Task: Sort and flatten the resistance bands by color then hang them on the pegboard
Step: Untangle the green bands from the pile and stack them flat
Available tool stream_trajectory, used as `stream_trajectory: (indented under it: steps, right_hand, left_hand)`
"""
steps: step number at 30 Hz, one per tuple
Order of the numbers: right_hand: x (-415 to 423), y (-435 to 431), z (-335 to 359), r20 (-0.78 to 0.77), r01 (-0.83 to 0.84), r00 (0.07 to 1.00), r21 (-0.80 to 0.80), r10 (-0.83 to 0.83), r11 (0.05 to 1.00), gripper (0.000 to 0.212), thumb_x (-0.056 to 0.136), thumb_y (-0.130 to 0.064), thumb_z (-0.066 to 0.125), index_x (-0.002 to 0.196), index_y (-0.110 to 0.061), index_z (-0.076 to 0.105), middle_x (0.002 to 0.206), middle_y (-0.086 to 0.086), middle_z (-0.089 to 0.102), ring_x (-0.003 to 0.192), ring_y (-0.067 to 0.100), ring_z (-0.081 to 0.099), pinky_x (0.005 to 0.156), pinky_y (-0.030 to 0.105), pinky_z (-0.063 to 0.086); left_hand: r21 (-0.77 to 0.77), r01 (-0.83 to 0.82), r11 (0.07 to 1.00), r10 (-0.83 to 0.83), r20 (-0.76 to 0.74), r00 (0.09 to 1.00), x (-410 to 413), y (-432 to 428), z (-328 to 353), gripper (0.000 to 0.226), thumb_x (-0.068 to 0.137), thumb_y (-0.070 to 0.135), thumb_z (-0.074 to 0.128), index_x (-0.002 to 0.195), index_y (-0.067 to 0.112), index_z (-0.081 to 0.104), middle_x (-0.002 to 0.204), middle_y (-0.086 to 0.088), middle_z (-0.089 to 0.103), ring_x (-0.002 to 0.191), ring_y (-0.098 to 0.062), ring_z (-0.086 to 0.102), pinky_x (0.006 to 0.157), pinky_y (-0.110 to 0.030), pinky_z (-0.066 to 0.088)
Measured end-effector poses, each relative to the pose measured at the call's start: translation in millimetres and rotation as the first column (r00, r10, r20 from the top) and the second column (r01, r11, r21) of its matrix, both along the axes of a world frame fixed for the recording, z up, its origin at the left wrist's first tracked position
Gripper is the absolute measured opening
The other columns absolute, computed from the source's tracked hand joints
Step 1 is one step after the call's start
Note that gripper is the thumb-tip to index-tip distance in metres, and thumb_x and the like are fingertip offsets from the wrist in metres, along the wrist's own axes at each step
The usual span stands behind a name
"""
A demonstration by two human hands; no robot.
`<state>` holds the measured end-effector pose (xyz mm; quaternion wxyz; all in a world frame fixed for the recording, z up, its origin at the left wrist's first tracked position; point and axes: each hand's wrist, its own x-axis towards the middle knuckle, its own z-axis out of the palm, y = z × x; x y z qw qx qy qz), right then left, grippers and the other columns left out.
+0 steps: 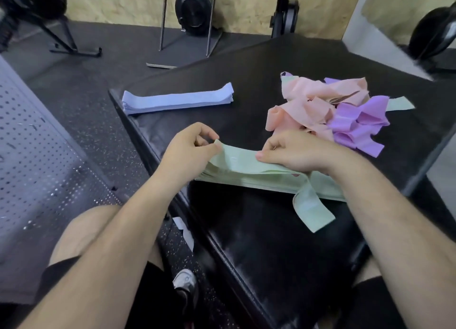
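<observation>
A stack of flattened light green bands (249, 174) lies on the black padded bench (271, 242) in front of me. My left hand (190, 148) pinches the left end of the top green band (234, 159). My right hand (293, 153) presses down on that band further right, thumb and fingers bent on it. One loose green band (312, 209) trails off the stack toward me. A neat stack of blue bands (177, 101) lies at the bench's far left. A tangled heap of pink bands (308, 106) and purple bands (357, 125) sits at the right.
A grey pegboard (37, 161) lies flat on the floor to my left. A further green band (399, 104) pokes out behind the heap. Gym machine frames and a black weight plate (193, 10) stand at the back wall. My knee and shoe are below.
</observation>
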<state>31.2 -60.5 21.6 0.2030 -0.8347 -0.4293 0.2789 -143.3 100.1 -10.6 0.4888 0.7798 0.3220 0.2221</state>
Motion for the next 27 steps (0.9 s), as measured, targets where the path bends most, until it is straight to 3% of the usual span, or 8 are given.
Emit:
stream_trajectory:
  steps: [9, 14, 18, 20, 23, 25, 27]
  right_hand:
    - [7.6, 21.2, -25.6, 0.046, -0.026, 0.999, -0.035, 0.027, 0.999, 0.040, 0.090, -0.054, 0.068, 0.068, -0.022, 0.059, 0.043, -0.018, 0.045, 0.053, 0.004, 0.045, 0.056, 0.022, 0.035]
    - [3.5, 21.3, -26.2, 0.062, -0.007, 0.998, -0.023, 0.008, 1.000, 0.041, 0.086, -0.055, 0.072, 0.067, -0.021, 0.058, 0.057, -0.013, 0.049, 0.057, 0.006, 0.047, 0.056, 0.024, 0.035]
    - [-2.8, 21.8, -28.6, 0.120, 0.014, 0.993, -0.021, -0.012, 1.000, 0.041, 0.083, -0.057, 0.072, 0.068, -0.021, 0.058, 0.064, -0.011, 0.053, 0.062, 0.007, 0.051, 0.057, 0.026, 0.036]
    - [-5.1, 22.1, -29.7, 0.141, 0.020, 0.990, -0.019, -0.017, 1.000, 0.041, 0.083, -0.057, 0.072, 0.068, -0.021, 0.057, 0.064, -0.010, 0.053, 0.062, 0.008, 0.051, 0.057, 0.027, 0.036]
    - [-7.3, 22.6, -29.9, 0.162, 0.016, 0.987, -0.009, -0.014, 1.000, 0.042, 0.083, -0.057, 0.070, 0.068, -0.021, 0.056, 0.066, -0.009, 0.055, 0.063, 0.011, 0.052, 0.058, 0.029, 0.038]
    - [-8.2, 23.6, -30.2, 0.184, 0.006, 0.983, -0.005, -0.005, 1.000, 0.037, 0.085, -0.052, 0.069, 0.069, -0.021, 0.057, 0.067, -0.008, 0.057, 0.066, 0.014, 0.054, 0.059, 0.030, 0.039]
    - [-9.5, 23.8, -29.5, 0.200, -0.007, 0.980, -0.006, 0.008, 1.000, 0.034, 0.087, -0.049, 0.069, 0.070, -0.021, 0.057, 0.067, -0.008, 0.056, 0.067, 0.013, 0.054, 0.058, 0.029, 0.038]
  left_hand:
    - [0.045, -0.002, 0.999, 0.006, -0.092, 0.996, 0.3, 15.7, -21.9, 0.007, 0.090, 0.024, 0.069, 0.087, 0.030, 0.067, 0.060, 0.013, 0.047, 0.055, -0.004, 0.044, 0.058, -0.025, 0.040]
    - [0.087, -0.003, 0.996, 0.012, -0.113, 0.993, -2.3, 16.5, -29.7, 0.008, 0.089, 0.023, 0.068, 0.087, 0.031, 0.067, 0.060, 0.016, 0.048, 0.053, -0.002, 0.043, 0.058, -0.024, 0.039]
    - [0.198, -0.015, 0.980, 0.042, -0.134, 0.990, -4.8, 10.1, -28.6, 0.009, 0.091, 0.021, 0.065, 0.089, 0.030, 0.064, 0.071, 0.014, 0.049, 0.064, -0.006, 0.048, 0.064, -0.026, 0.043]
    - [0.418, -0.032, 0.908, 0.103, -0.148, 0.984, -6.2, 1.9, -29.7, 0.011, 0.092, 0.019, 0.062, 0.101, 0.023, 0.066, 0.089, 0.008, 0.051, 0.081, -0.012, 0.054, 0.077, -0.029, 0.046]
    - [0.787, 0.041, 0.616, 0.108, -0.135, 0.985, 1.8, -20.6, -34.8, 0.038, 0.087, 0.016, 0.052, 0.122, 0.012, 0.066, 0.118, -0.007, 0.059, 0.111, -0.032, 0.056, 0.091, -0.043, 0.043]
    - [0.832, 0.169, 0.529, 0.005, -0.202, 0.979, 13.6, -33.1, -43.4, 0.046, 0.091, 0.019, 0.044, 0.131, 0.008, 0.062, 0.137, -0.009, 0.059, 0.131, -0.031, 0.052, 0.107, -0.044, 0.039]
    - [0.804, 0.262, 0.533, -0.028, -0.293, 0.956, 20.2, -37.7, -53.5, 0.049, 0.100, 0.027, 0.036, 0.137, 0.005, 0.059, 0.144, -0.010, 0.056, 0.139, -0.029, 0.048, 0.116, -0.045, 0.034]
